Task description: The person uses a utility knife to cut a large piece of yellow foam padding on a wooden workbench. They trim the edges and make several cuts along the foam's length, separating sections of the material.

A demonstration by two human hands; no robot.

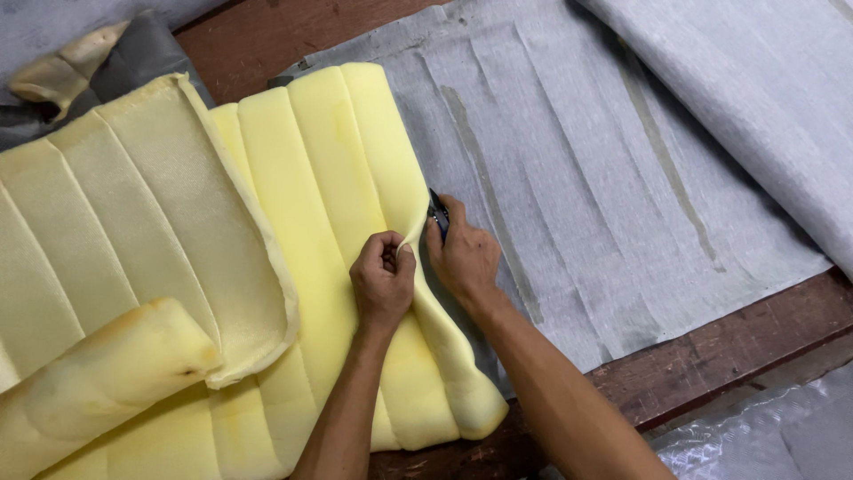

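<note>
Pinching one foam pad [355, 178] — left hand [382, 280]; right hand [464, 258] grips cutter [438, 213].

A dark brown wooden worktable [711, 356] lies under grey fabric sheets [604, 178].

Both bare forearms come up from the bottom edge of the view and draw close together toward the hands. The left hand [382, 280] is curled into a loose fist, knuckles up, thumb and fingertips pinched shut. The right hand [462, 256] sits just beside it, almost touching, back of the hand up, wrist slightly bent, fingers folded closed around something small and dark. The right forearm runs in diagonally from the lower right corner.
</note>
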